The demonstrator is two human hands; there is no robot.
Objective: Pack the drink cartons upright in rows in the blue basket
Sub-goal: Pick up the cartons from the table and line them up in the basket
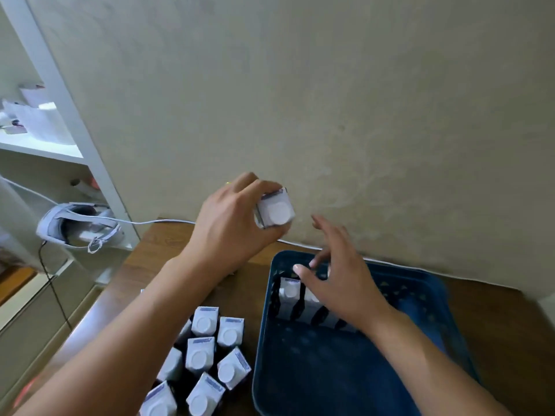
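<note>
Cartons standing upright in a loose cluster on the wooden table, at about seven o'clock in the view, white round caps facing up, just left of the blue basket. One drink carton lifted above the table near the centre, gripped in the left hand, fingers curled round its sides, cap turned toward the camera. Right hand spread over the basket's far end at about four o'clock from the held carton, fingers straight and apart, holding nothing; whether the fingertips touch anything below, impossible to tell. Short row of packed cartons upright along the basket's far wall, partly hidden beneath the right hand and forearm; near part of the basket floor bare. White cable running along the table's far edge by the beige wall. White headset resting on a ledge at nine o'clock, with white shelving above it at ten o'clock holding blurred items.
</note>
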